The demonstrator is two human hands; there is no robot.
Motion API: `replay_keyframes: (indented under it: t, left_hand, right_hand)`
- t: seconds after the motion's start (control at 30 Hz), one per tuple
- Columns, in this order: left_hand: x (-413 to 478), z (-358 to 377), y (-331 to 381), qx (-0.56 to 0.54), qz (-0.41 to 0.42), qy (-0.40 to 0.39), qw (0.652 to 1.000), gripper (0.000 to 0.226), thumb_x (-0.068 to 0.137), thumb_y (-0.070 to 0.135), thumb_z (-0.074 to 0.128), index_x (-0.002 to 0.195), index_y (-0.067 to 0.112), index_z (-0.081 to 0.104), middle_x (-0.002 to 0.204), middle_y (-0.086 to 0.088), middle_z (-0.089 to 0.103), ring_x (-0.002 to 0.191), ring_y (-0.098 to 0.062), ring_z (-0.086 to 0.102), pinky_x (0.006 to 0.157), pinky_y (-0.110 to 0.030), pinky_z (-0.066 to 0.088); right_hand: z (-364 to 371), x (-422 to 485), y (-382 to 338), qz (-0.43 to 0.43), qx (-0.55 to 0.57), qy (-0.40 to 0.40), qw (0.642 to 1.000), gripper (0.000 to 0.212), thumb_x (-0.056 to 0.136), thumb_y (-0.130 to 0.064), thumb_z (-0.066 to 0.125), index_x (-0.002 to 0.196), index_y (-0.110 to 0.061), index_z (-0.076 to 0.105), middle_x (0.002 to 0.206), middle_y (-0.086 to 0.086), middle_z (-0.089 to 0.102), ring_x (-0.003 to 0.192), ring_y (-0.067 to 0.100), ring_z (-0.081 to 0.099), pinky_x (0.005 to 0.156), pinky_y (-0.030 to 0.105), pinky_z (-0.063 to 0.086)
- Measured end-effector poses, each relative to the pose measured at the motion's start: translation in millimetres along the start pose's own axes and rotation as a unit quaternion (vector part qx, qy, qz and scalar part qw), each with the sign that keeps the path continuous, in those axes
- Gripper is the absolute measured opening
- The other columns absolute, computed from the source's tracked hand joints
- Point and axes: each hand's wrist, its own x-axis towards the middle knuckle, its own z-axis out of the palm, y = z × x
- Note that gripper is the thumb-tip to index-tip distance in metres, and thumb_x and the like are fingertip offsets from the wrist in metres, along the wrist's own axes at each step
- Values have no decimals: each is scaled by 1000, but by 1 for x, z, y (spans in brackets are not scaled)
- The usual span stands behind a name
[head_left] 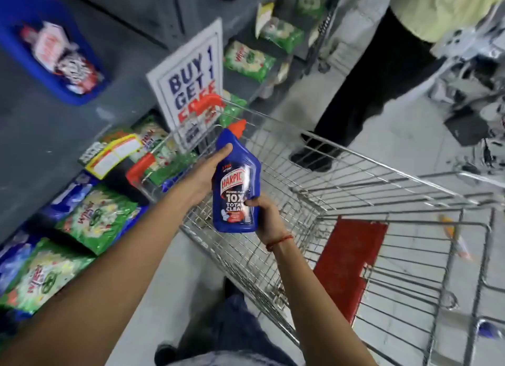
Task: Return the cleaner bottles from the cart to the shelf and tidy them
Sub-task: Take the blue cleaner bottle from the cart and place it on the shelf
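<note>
A blue Harpic cleaner bottle [235, 182] with an orange-red cap is held upright above the left rim of the wire shopping cart [355, 190]. My left hand [203, 171] grips its upper left side near the neck. My right hand [266, 215] holds its lower right corner. The cart basket looks bare of bottles apart from a red flap [349, 261] at the seat. The grey shelf [49, 136] runs along the left.
Green and blue detergent packets [98, 218] lie on the lower shelf at left. A "Buy 1 Get 1 Free" sign [191, 84] stands by the cart's far corner. A blue bin [52, 45] sits upper left. Another person's dark trousers [363, 84] stand beyond the cart.
</note>
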Motion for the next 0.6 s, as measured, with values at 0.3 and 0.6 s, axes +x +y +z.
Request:
replay_keyframes:
  t: [0.3,0.6]
  left_hand:
    - [-117,-61,56,28,189,128,973,14,83,27,63,78,14,66,58,7,73,53,-5,67,53,-16,53]
    - [-200,-138,90,12,366,245,898,5,79,13,68,79,16,64,58,11,72,55,-2,65,57,-20,55]
  right_hand:
    - [120,0,-10,-33,-63,-116,991,60,49,-8,56,108,0,60,82,7,74,76,22,67,71,34,57]
    - [240,9,-20,-165,-257,-238,922,50,52,0,63,97,-20,61,81,-13,74,80,6,65,71,22,54]
